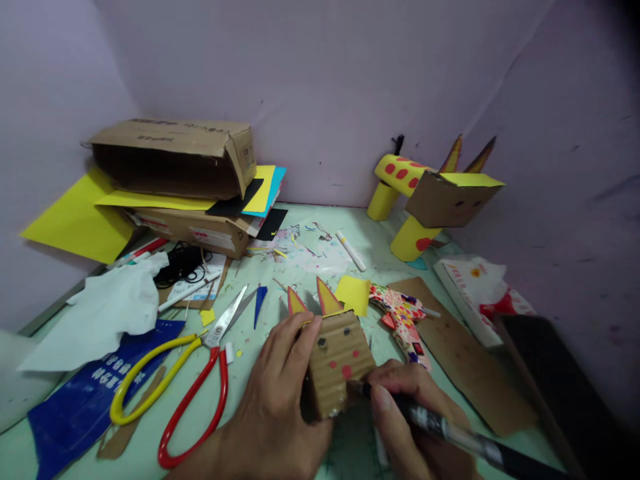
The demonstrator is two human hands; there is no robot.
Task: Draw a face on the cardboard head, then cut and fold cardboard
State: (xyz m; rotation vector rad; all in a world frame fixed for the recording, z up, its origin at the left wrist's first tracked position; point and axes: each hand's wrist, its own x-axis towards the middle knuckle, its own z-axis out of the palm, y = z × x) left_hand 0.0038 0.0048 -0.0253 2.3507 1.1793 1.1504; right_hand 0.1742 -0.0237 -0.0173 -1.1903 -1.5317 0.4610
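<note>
Cardboard box face (325, 390) is held between the hands, left hand (285, 393) gripping its side, right hand (423, 393) pinching a pen (435, 423) near the biggest red dot (347, 372). Looks mostly done imo: ears (327, 297), eyes (347, 331) and dots are on, can't make out a mouth line. Messy pale green table (320, 213), scissors (215, 333) left of the left hand, spotted yellow animal (400, 175) beyond the right, purplish walls (320, 87) behind.

Pale lilac walls (320, 100) met in corners behind the light green tabletop (310, 267), and they had small dark marks on the right side; the light was dim, and the upper right edge was dark
</note>
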